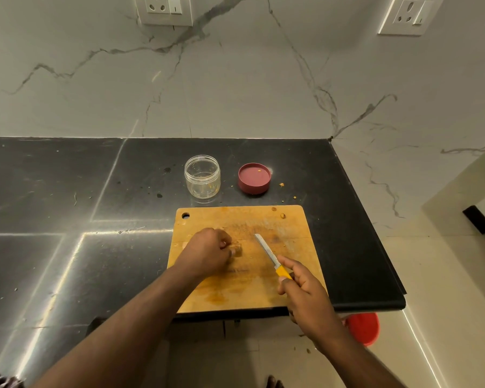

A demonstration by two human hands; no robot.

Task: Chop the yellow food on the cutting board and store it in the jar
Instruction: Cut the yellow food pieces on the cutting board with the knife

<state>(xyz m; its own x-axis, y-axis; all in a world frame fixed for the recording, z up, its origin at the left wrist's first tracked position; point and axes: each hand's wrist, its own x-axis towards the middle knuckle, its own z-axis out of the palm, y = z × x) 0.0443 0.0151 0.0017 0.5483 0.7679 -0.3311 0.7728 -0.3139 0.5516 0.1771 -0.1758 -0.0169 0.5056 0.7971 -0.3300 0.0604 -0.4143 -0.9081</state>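
Pinching a small piece of yellow food (pixel 237 251) against the wooden cutting board (pixel 244 292) at frame centre, the left hand (pixel 207 254) curls its fingers around it. The right hand (pixel 303 292) grips a yellow-handled knife (pixel 272 259), blade angled up-left. Above the board stand an open clear jar (pixel 202 176) and its maroon lid (pixel 254 178).

Two white wall sockets (pixel 167 9) (pixel 410 15) are sitting high on the veined marble wall (pixel 235 79), one on each face of the corner; below the black countertop (pixel 53 205), a red round container (pixel 364 329) is lying on the pale floor (pixel 445 275)
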